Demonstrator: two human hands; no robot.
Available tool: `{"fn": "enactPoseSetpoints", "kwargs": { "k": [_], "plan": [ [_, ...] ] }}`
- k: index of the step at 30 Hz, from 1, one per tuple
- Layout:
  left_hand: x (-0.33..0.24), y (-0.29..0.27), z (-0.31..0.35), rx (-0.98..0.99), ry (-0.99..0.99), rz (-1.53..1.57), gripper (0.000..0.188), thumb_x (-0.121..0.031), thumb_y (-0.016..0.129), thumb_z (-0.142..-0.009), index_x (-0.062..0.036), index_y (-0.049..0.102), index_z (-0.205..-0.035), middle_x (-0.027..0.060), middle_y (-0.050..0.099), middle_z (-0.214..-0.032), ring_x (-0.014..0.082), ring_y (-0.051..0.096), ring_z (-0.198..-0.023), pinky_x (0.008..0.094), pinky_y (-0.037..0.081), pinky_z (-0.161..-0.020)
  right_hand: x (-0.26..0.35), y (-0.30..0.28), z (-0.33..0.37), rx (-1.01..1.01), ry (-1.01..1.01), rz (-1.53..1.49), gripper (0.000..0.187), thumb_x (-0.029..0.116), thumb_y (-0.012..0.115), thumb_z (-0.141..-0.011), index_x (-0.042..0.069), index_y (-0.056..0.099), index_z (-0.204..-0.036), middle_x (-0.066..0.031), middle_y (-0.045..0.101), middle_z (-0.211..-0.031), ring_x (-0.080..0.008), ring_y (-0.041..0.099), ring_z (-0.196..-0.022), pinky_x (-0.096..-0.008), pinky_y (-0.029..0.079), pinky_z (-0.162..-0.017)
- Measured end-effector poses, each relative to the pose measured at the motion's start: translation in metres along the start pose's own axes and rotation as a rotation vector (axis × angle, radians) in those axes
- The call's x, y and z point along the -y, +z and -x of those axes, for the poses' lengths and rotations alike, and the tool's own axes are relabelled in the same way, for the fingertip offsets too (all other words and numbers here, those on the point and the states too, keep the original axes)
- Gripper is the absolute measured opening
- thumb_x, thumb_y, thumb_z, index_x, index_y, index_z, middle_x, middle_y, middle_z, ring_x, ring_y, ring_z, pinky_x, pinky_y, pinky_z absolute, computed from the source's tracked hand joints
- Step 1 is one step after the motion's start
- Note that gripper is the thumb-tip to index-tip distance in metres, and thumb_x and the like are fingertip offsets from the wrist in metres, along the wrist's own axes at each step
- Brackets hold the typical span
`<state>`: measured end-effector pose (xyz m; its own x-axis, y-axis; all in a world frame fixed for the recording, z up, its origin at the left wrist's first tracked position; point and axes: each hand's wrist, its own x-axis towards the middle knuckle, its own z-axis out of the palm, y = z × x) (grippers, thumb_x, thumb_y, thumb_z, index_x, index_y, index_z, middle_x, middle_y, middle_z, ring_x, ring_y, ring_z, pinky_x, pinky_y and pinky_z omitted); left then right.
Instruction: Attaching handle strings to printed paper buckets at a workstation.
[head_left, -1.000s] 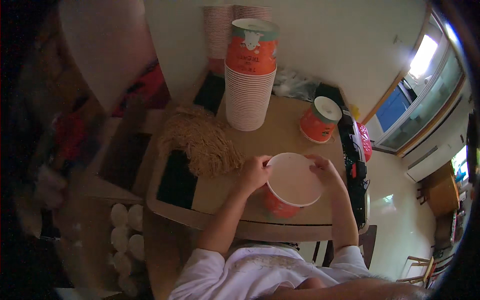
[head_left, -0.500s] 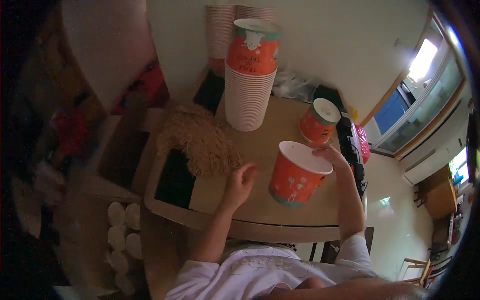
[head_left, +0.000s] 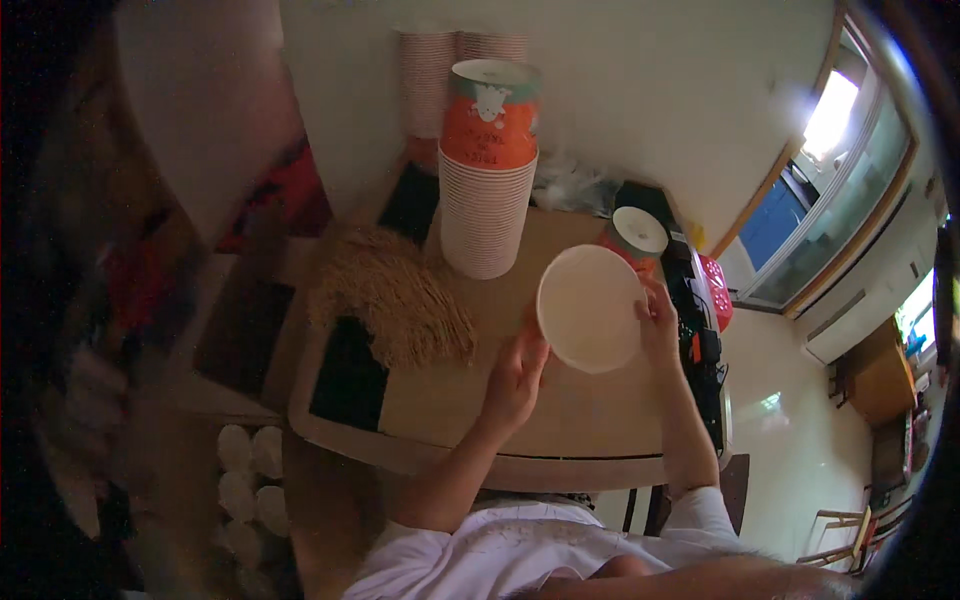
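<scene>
Between my two hands is a paper bucket point(head_left: 590, 310), its round opening turned toward me so that mostly the pale inside shows. My right hand point(head_left: 657, 320) grips the rim on the right. At the left side, my left hand point(head_left: 518, 375) is closed on the bucket's wall, its fingertips partly hidden behind it. Just beyond stands an upside-down paper bucket point(head_left: 640, 232), orange with a green base, partly covered by the held one. Farther left rises a tall stack of nested upside-down buckets point(head_left: 488, 200), orange and green at the top.
A heap of brown fibrous strands point(head_left: 395, 300) lies on the left of the cardboard-covered table point(head_left: 560, 425). More nested stacks point(head_left: 430, 85) stand against the wall, near clear plastic wrapping point(head_left: 575, 187). Black items and cables line the right edge. Several white round things point(head_left: 237, 447) sit low at left.
The bucket has tipped so its opening faces me, where its orange side showed before. My left hand has moved right and up onto it; my right hand keeps hold of the rim.
</scene>
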<state>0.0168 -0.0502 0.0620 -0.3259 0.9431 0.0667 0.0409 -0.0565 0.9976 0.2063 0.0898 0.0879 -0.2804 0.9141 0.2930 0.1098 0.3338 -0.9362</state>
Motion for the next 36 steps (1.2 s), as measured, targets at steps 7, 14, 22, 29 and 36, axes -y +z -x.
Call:
{"fn": "enactPoseSetpoints", "kwargs": {
  "k": [7, 14, 22, 29, 36],
  "plan": [
    [0.004, -0.016, -0.01, -0.058, -0.058, 0.083, 0.048, -0.031, 0.054, -0.089, 0.0001, 0.04, -0.123, 0.0115, 0.056, -0.1, 0.0127, 0.058, -0.063, 0.0261, 0.047, -0.054, 0.009, 0.008, 0.043, -0.269, -0.433, 0.299, 0.031, 0.01, 0.044, -0.093, 0.0, 0.044, -0.122, -0.0076, 0.057, -0.089, -0.0106, 0.053, -0.074, -0.0238, 0.043, -0.065],
    [0.008, 0.013, 0.003, 0.022, -0.012, 0.088, 0.041, -0.025, 0.053, -0.086, -0.0015, 0.045, -0.119, 0.0111, 0.063, -0.088, 0.0166, 0.061, -0.062, 0.0294, 0.049, -0.055, 0.016, 0.032, 0.052, -0.427, -0.623, 0.064, 0.034, 0.009, 0.047, -0.091, 0.002, 0.042, -0.124, -0.0076, 0.055, -0.089, -0.0108, 0.05, -0.069, -0.0242, 0.042, -0.06],
    [0.017, -0.027, -0.027, -0.09, 0.204, -0.212, 0.024, -0.014, 0.052, -0.08, -0.0023, 0.058, -0.1, 0.0146, 0.063, -0.08, 0.0252, 0.063, -0.072, 0.0364, 0.049, -0.067, 0.078, 0.011, 0.056, -0.135, -0.407, 0.575, 0.045, 0.007, 0.063, -0.076, 0.005, 0.049, -0.119, -0.011, 0.054, -0.09, -0.0216, 0.055, -0.072, -0.0301, 0.046, -0.064],
    [-0.004, -0.025, -0.022, -0.26, 0.473, -0.465, 0.033, -0.009, 0.061, -0.071, -0.0091, 0.061, -0.104, 0.011, 0.058, -0.076, 0.026, 0.059, -0.069, 0.0387, 0.046, -0.061, 0.061, 0.007, 0.055, 0.042, -0.078, 0.521, 0.047, 0.012, 0.063, -0.078, 0.015, 0.048, -0.123, -0.0117, 0.054, -0.093, -0.0248, 0.058, -0.07, -0.0348, 0.049, -0.065],
    [-0.032, -0.024, -0.004, -0.269, 0.953, -0.775, 0.064, 0.002, 0.065, -0.056, -0.0174, 0.058, -0.116, 0.0038, 0.049, -0.083, 0.0221, 0.051, -0.073, 0.0341, 0.044, -0.063, 0.036, 0.032, 0.059, 0.119, -0.207, 0.346, 0.068, -0.002, 0.053, -0.081, 0.007, 0.022, -0.14, -0.0181, 0.045, -0.131, -0.0244, 0.047, -0.118, -0.0349, 0.04, -0.094]
  ]
}}
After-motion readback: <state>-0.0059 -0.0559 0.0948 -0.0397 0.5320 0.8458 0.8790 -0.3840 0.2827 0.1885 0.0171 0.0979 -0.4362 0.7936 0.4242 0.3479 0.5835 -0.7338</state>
